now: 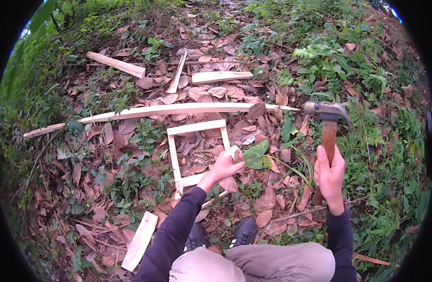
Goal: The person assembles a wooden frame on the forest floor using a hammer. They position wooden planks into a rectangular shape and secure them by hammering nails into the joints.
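My right hand [329, 176] is wrapped round the brown wooden handle of a claw hammer [329, 134], raised upright at the right with its metal head uppermost. In front of my feet is a four-sided frame of pale wooden strips [173, 155]. My left hand [221, 168] is closed at the frame's near right corner, and a pale wood end shows between its thumb and fingers. That hand covers the corner joint, so how the pieces meet there is hidden. The frame's far strip [197, 127] lies across the tops of its two sides.
A long, slightly curved pale pole [178, 109] stretches across beyond the frame. Farther off lie a thick stick [116, 64], a thin split piece [178, 73] and a short board [221, 77]. Another board [140, 242] rests near my left arm. Dry leaves and green plants cover the ground.
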The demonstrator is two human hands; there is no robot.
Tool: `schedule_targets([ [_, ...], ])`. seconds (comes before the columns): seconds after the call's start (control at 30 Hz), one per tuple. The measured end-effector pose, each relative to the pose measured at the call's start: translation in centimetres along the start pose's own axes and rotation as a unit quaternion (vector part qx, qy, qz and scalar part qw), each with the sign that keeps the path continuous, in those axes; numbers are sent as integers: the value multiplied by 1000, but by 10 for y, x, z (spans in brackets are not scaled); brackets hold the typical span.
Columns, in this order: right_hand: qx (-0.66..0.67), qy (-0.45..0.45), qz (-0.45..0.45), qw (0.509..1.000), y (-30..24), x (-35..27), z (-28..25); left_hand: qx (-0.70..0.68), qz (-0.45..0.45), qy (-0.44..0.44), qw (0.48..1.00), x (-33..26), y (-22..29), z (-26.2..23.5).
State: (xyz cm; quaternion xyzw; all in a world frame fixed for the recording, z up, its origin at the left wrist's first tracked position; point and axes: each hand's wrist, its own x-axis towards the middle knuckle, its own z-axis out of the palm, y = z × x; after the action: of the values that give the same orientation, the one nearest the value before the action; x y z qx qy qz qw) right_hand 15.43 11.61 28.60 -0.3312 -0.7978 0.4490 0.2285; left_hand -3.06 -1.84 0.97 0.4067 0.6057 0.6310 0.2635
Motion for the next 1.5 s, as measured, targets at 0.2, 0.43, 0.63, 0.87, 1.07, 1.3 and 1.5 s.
schedule_targets([
  [0.2,67,-56,126,988,92,-33,56,383,-137,-88,909,-71,-37,-44],
  [0.43,63,-45,128,989,169,-35,145,141,-94,68,983,-65,-24,-16],
  [0.63,92,-6,198,976,195,-50,140,-121,-102,122,980,-27,-18,-11],
  [0.87,114,56,232,964,211,-75,125,-467,-259,216,818,-26,13,-20],
  [1.07,-92,24,265,959,259,-71,117,-563,-282,190,753,-32,30,-18],
  [1.3,-465,123,-15,877,270,-66,119,-605,-279,193,720,-45,18,-31],
  [1.5,-89,-118,-22,989,263,-42,167,-505,-313,253,764,-52,7,-22],
])
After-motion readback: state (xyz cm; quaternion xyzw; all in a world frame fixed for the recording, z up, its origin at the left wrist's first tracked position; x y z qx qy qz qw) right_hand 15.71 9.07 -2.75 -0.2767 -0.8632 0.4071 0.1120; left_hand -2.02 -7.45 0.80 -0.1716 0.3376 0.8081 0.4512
